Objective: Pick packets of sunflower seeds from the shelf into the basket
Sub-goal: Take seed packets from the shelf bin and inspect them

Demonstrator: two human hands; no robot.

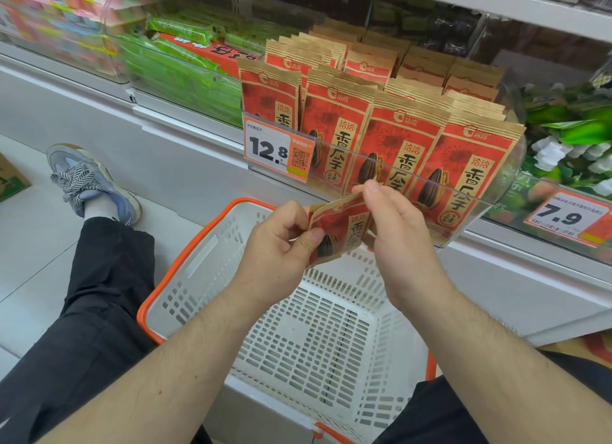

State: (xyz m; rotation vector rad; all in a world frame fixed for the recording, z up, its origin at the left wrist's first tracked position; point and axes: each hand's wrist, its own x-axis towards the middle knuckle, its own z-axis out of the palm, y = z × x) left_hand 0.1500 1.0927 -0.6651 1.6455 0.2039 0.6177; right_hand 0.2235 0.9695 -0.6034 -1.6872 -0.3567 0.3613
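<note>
Hands meet above the white basket [205, 265], near its far rim. Left hand [275, 248] pinches the left edge of a red seed packet [341, 228]; right hand [397, 235] grips its top right corner. More packets [390, 139] stand along the shelf's [185, 152] front edge behind a clear guard.

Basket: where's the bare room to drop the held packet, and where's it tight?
The whole basket floor is bare, bordered by its white slotted walls and orange rim. Both the left hand and right hand grip the packet above its far end. It is crowded at the shelf bin, packed with upright packets.
</note>
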